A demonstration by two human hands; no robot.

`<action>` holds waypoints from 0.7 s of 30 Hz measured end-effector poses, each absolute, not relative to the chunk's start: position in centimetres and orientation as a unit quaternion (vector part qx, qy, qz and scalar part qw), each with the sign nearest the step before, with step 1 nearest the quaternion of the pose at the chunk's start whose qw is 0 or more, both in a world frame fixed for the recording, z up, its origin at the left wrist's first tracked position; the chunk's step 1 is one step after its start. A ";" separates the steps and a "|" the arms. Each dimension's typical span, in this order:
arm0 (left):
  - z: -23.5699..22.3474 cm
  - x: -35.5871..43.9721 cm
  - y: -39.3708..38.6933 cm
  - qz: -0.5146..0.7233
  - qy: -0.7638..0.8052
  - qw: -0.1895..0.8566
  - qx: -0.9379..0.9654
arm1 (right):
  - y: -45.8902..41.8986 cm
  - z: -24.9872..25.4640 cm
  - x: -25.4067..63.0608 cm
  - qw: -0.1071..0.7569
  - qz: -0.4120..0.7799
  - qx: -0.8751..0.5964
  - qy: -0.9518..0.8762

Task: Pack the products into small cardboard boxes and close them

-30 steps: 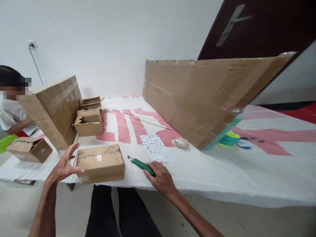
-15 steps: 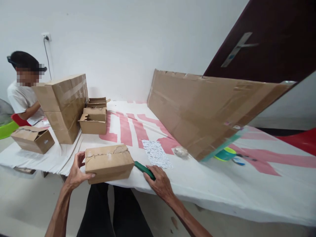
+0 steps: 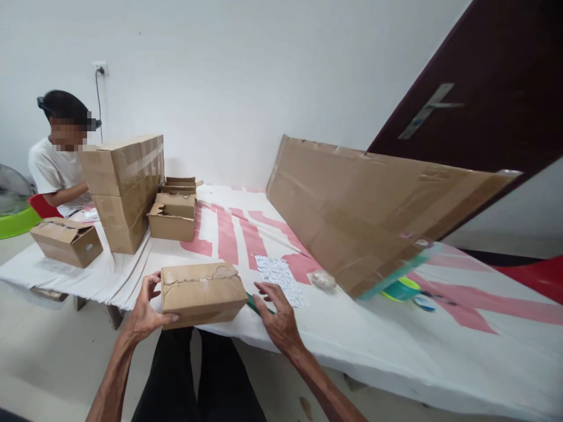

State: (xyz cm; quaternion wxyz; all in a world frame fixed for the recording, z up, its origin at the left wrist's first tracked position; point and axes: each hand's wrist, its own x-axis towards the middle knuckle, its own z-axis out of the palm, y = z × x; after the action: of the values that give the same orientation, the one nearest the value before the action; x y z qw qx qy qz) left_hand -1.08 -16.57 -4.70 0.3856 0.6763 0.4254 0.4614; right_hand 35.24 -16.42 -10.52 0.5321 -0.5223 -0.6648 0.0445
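Note:
A small closed cardboard box (image 3: 201, 291) with a rough torn top sits at the near table edge. My left hand (image 3: 147, 310) grips its left end, thumb under the front, fingers curled round the side. My right hand (image 3: 276, 316) lies on the white cloth just right of the box, fingers spread. A green-handled utility knife (image 3: 254, 305) lies under its fingertips, mostly hidden between the hand and the box. A printed sheet of labels (image 3: 281, 272) lies just beyond the right hand.
A long flattened cardboard sheet (image 3: 369, 211) stands tilted across the table (image 3: 440, 351). Stacked taped boxes (image 3: 125, 190) and open small boxes (image 3: 173, 217) sit at the far left. Another box (image 3: 65, 241) lies leftmost. A seated person (image 3: 57, 170) works behind. A teal tape roll (image 3: 400, 288) lies right.
My left hand went from open beside the box to gripping its left end and slid it right, next to the knife. My right hand's fingers spread over the knife.

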 end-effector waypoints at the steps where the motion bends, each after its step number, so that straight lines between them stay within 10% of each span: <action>1: -4.7 -1.0 -16.6 0.464 0.422 0.385 0.678 | -16.5 -9.3 34.3 0.541 0.067 -0.508 -0.667; 21: -3.2 -1.0 -17.8 0.412 0.443 0.338 0.720 | -17.7 -7.9 29.6 0.566 0.056 -0.481 -0.667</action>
State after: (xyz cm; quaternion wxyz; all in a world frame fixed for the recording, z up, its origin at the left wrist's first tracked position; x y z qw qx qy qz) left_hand -0.97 -17.81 -3.24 0.3384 0.7204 0.4434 0.4123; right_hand 29.59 -17.71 -7.90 0.5661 -0.4809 -0.6672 0.0559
